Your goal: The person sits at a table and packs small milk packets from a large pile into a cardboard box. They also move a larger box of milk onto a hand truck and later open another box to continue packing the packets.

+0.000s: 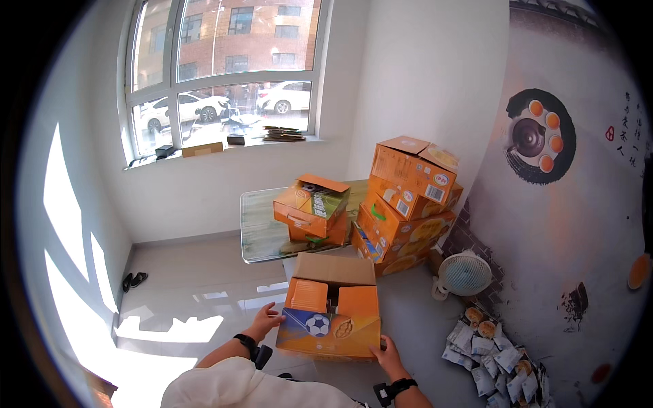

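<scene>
In front of me is an orange cardboard carton with its top partly unfolded. Its plain brown far flap stands raised. Two orange side flaps fold inward, with a dark gap between them. The near flap carries a printed football and a walnut. My left hand is at the near flap's left corner, fingers spread, fingertips at its edge. My right hand holds the carton's near right corner, thumb in front. What lies inside the carton is mostly hidden.
Beyond the carton, a low table bears two stacked orange cartons. A taller carton stack rises at its right. A fan stands by the wall, near a heap of white packets. Black shoes lie left.
</scene>
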The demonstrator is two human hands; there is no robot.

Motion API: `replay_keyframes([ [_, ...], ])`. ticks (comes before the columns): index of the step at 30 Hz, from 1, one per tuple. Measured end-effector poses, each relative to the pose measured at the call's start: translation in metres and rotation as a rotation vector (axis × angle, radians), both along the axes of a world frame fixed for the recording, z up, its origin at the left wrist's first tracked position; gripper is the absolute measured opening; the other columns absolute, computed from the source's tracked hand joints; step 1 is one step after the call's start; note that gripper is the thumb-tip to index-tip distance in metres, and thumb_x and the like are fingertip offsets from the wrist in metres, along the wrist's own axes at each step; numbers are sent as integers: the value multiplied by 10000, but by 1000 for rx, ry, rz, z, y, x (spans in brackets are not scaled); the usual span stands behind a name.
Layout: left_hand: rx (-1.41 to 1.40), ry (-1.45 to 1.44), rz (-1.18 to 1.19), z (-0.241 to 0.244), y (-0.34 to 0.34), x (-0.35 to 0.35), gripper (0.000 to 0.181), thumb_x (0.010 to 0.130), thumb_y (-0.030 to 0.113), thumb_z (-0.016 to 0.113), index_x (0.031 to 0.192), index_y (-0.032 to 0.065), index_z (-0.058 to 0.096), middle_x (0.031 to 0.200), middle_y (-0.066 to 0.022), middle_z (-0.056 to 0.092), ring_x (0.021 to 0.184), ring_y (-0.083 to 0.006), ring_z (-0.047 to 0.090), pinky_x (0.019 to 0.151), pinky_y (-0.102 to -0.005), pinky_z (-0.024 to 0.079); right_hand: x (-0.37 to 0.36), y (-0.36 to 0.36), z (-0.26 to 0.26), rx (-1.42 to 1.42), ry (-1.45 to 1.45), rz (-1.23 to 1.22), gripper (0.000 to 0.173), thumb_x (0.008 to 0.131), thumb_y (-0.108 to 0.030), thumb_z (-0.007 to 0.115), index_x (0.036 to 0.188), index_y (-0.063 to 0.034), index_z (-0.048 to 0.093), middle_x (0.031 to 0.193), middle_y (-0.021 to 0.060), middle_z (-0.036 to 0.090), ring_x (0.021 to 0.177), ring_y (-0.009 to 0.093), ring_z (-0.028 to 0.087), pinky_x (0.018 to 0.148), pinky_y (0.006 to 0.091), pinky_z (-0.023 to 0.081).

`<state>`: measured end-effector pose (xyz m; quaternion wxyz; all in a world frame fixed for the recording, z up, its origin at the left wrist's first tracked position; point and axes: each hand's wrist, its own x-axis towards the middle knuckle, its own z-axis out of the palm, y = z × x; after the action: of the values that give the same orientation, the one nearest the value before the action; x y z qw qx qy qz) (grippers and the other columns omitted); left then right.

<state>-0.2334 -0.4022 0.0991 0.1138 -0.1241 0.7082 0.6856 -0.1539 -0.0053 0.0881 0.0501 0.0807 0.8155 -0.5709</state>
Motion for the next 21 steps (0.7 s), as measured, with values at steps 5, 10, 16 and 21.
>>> replay_keyframes([
  [5, -10, 2, -162, 2, 5, -100, 933, 710, 308, 763, 1402, 14, 210, 1375, -219, 329, 1214, -294, 409, 967, -393, 379, -3, 5, -15, -172, -61, -116, 794, 799, -302, 690, 1376, -46, 207, 1309, 204, 379, 1158, 291, 452, 931, 392, 408],
  [10, 68, -95, -223, 21, 11, -165, 984, 726, 343, 740, 1408, -27, 135, 1422, -218, 269, 1333, -320, 244, 1071, -417, 209, 1, -2, 0, -2, -35, -87, 640, 754, -104, 591, 1353, -80, 366, 1127, 97, 526, 967, 132, 508, 788, 274, 438],
  [16, 471, -203, -244, -47, 11, -219, 791, 822, 302, 647, 1406, 18, 195, 1149, -138, 521, 1072, -217, 476, 910, -331, 352, -6, -44, 47, -203, -279, -280, 529, 759, -69, 510, 1282, -38, 435, 878, 10, 540, 732, 121, 492, 633, 261, 427],
  [21, 810, -266, -314, -47, 7, -217, 491, 909, 399, 492, 1286, 88, 444, 896, -22, 590, 862, -109, 517, 815, -262, 373, -1, -53, 53, -218, -163, -322, 593, 760, -58, 504, 1337, -44, 370, 1034, 48, 557, 893, 150, 527, 725, 287, 454],
])
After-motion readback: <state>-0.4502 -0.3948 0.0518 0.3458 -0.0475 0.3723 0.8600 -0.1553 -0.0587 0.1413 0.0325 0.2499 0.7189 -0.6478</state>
